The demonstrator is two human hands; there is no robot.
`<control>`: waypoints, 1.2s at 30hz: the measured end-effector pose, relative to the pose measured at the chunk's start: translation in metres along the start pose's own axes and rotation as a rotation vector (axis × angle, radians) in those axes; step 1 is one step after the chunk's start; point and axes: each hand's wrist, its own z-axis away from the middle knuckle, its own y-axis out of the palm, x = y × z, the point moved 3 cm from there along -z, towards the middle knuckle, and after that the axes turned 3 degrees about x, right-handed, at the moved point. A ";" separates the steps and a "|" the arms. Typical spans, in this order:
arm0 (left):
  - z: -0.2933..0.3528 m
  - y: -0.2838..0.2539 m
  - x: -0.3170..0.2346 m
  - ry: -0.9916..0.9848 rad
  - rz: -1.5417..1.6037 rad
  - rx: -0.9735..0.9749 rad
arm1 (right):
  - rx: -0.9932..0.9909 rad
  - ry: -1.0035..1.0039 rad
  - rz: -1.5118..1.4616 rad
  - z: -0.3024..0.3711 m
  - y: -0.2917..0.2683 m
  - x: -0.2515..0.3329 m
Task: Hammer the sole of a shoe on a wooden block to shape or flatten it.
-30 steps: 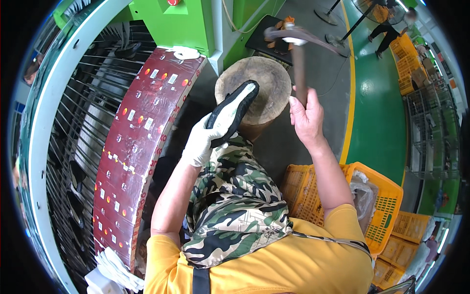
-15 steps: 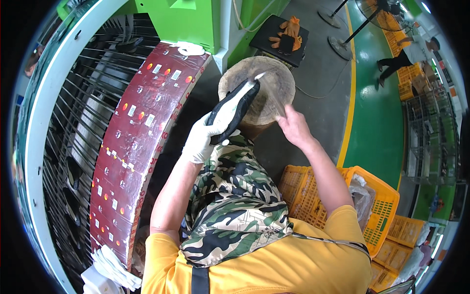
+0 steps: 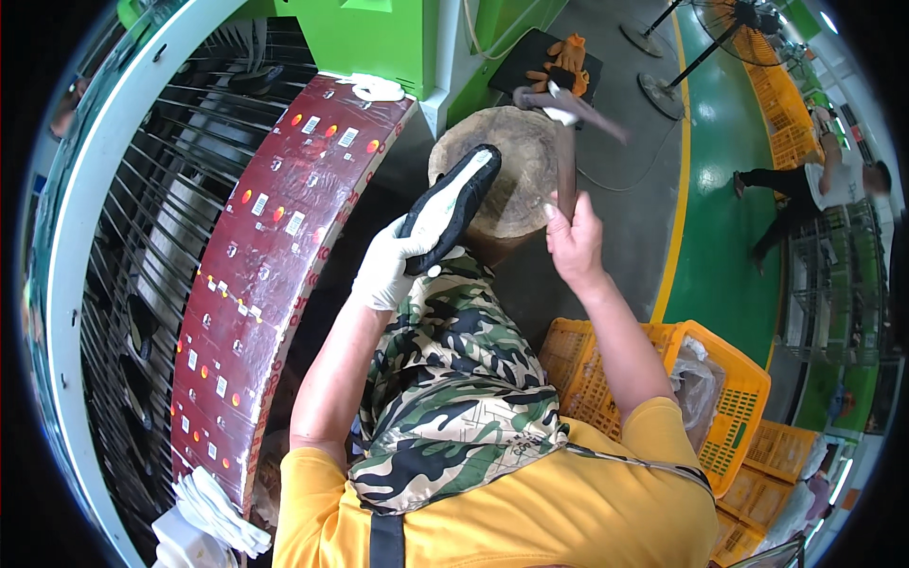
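In my left hand (image 3: pixel 383 269), which wears a white glove, is a black shoe (image 3: pixel 453 206) with its white underside facing up. The fingers wrap round its near end, and the far end lies over the round wooden block (image 3: pixel 532 166). My bare right hand (image 3: pixel 576 239) grips the wooden handle of a hammer (image 3: pixel 566 161). The hammer's head is raised past the block's far right edge and smeared by motion, apart from the shoe.
A long dark red box panel (image 3: pixel 270 256) flanks my left, beside a wire rack (image 3: pixel 142 275). Orange gloves (image 3: pixel 568 59) lie on a black stand ahead. Yellow crates (image 3: pixel 739 407) stand to my right. A person (image 3: pixel 824 185) walks at far right, beyond the fans.
The hammer has swung up and away from the shoe's far end, and my right hand has turned upright with it. The left hand and shoe have barely moved. The far person has moved nearer.
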 end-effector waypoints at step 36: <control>0.014 0.006 -0.004 0.101 -0.266 -0.106 | 0.023 0.214 -0.241 0.005 0.008 0.007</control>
